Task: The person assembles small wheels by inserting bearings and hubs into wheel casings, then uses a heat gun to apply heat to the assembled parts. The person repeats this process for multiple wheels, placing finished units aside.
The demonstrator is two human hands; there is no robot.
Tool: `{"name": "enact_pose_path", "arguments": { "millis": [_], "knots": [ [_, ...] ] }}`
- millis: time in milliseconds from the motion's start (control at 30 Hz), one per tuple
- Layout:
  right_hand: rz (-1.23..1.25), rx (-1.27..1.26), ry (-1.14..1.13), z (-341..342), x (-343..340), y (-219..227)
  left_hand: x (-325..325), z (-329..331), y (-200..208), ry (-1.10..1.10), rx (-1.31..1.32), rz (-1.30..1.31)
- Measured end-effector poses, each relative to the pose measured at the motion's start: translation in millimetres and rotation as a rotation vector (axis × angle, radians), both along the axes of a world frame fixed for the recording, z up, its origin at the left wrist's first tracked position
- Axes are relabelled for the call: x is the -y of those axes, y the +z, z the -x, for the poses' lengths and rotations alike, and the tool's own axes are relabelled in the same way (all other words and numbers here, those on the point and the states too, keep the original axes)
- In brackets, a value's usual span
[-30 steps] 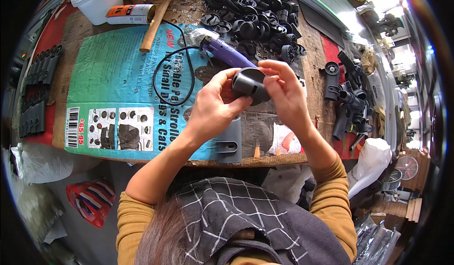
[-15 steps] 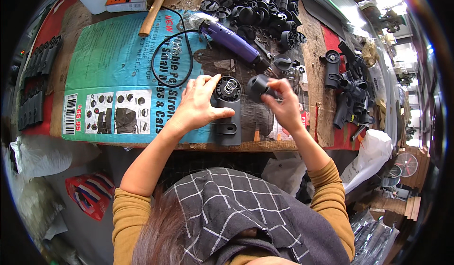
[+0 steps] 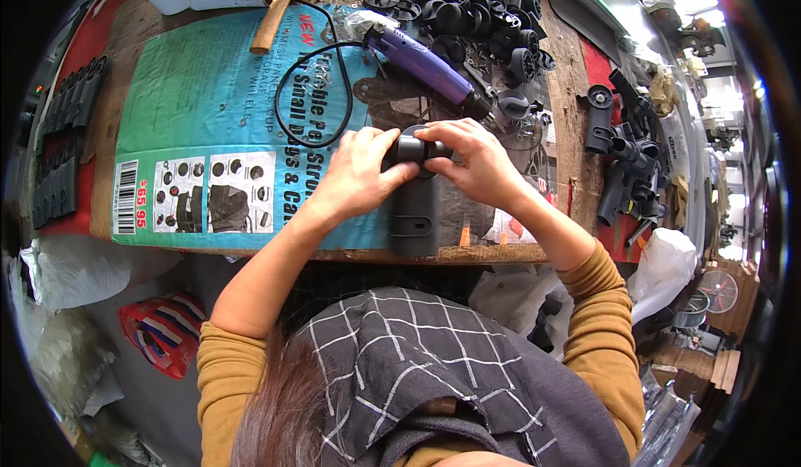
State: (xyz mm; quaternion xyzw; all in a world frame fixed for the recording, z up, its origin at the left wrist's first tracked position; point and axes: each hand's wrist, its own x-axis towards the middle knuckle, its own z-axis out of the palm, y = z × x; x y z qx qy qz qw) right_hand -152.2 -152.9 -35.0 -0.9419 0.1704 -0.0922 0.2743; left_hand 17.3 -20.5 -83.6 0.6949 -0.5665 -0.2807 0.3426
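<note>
Two hands meet on one black plastic part [image 3: 415,190] at the middle of the bench, so you have nothing to reach for: it sits directly under your fingers. Your left hand [image 3: 360,171] comes in from the left and closes around its far end, thumb and fingers wrapped over the rounded cap there. Your right hand [image 3: 469,165] comes in from the right and curls over the same cap, fingertips pressed on its top. Both hands are narrow, gripping the part rather than spread. The part's long axis runs near to far: its flat lower section points back toward you and ends just short of the bench's near edge [image 3: 350,254], while the capped end lies farther off, between your two hands. Neither hand is clearly nearer; they share the far end about equally, left on the left flank, right on the right. It rests on the flattened teal cardboard box [image 3: 209,100] that covers the bench. Just beyond your right hand lies the purple rotary tool [image 3: 425,65], its black cord [image 3: 310,92] looping off to the left. A heap of black wheels [image 3: 467,8] sits farther still.
</note>
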Motion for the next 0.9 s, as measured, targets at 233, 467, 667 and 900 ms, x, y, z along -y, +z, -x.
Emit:
{"name": "enact_pose_path", "arguments": {
  "millis": [233,467,667,900],
  "knots": [
    [-0.445,0.082,-0.116,8.6,-3.5,-21.9,18.6,-11.9,14.7,-0.149,-0.046,-0.116],
    [-0.568,0.323,-0.125,24.7,-8.9,-61.7,53.5,-5.8,37.9,-0.002,-0.293,-0.696],
    [-1.236,0.415,-0.356,50.4,-21.5,-43.4,49.7,22.0,45.8,0.017,-0.824,-0.472],
    [-1.267,0.444,-0.231,47.6,-44.7,10.2,11.1,30.4,86.6,-0.113,-0.708,-0.071]
  ]
}}
